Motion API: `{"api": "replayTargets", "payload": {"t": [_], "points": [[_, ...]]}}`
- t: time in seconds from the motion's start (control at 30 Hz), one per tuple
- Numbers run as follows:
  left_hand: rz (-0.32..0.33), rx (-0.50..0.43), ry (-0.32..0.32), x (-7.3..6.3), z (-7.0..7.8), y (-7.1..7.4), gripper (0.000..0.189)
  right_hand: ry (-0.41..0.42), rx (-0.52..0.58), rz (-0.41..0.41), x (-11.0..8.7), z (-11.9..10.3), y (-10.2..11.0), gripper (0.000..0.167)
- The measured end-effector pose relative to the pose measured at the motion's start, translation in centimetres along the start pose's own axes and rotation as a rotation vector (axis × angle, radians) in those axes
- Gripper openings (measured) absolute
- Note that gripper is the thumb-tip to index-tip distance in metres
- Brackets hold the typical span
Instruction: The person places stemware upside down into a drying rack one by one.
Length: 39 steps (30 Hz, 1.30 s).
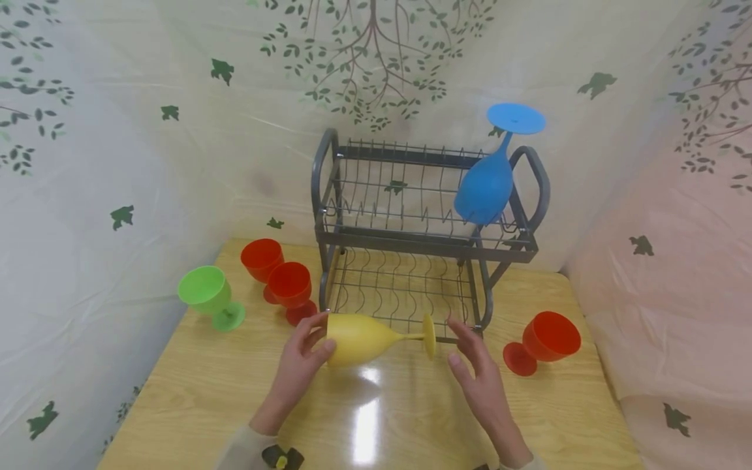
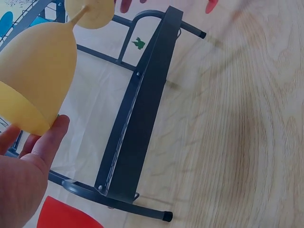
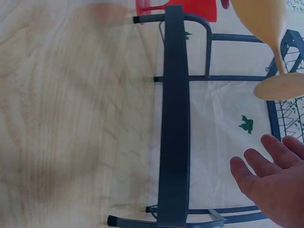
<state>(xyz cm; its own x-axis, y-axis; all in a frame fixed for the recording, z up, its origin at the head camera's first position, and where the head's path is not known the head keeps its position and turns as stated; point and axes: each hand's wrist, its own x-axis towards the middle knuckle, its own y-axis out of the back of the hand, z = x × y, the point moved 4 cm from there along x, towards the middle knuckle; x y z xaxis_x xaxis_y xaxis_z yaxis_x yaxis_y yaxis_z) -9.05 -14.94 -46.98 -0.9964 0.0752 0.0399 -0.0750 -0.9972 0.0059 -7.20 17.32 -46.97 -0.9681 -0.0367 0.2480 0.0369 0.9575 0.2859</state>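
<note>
A yellow wine glass (image 1: 361,339) lies sideways in the air before the dish rack, its bowl to the left and its foot to the right. My left hand (image 1: 301,359) holds it by the rim, the thumb on the near side; the left wrist view shows the thumb and fingers at the rim of the glass (image 2: 40,71). Just right of the foot, my right hand (image 1: 482,378) is spread and holds nothing. In the right wrist view a gap shows between that hand (image 3: 275,185) and the foot of the glass (image 3: 282,87).
A two-tier dark dish rack (image 1: 425,247) stands at the back; a blue wine glass (image 1: 484,186) sits upside down on its upper right. Left are a green goblet (image 1: 205,290) and two red goblets (image 1: 262,260). Another red goblet (image 1: 551,336) stands right on the wooden table (image 1: 411,418).
</note>
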Motion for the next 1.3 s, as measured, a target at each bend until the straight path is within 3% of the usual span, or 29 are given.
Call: {"api": "replayTargets", "payload": {"t": [0.4,0.63,0.77,0.97,1.3], "points": [[-0.001,-0.068,0.024,0.1,-0.7,-0.6,0.052,0.000,0.059,-0.040,-1.1,1.2,-1.0,0.052],[0.025,-0.060,0.025,0.1,-1.0,-1.1,0.050,-0.096,0.018,-0.065,-2.0,1.3,-2.1,0.050],[0.057,-0.042,0.041,0.1,-1.1,-1.5,0.050,-0.041,0.057,-0.101,-2.5,1.3,-3.1,0.048],[0.052,-0.055,0.051,0.0,-1.3,-2.2,0.049,0.054,0.080,-0.158,-2.9,0.9,-4.5,0.053],[0.034,-0.091,0.019,0.0,-1.6,-3.5,0.045,0.056,0.130,-0.179,-2.6,-0.2,-5.5,0.052]]}}
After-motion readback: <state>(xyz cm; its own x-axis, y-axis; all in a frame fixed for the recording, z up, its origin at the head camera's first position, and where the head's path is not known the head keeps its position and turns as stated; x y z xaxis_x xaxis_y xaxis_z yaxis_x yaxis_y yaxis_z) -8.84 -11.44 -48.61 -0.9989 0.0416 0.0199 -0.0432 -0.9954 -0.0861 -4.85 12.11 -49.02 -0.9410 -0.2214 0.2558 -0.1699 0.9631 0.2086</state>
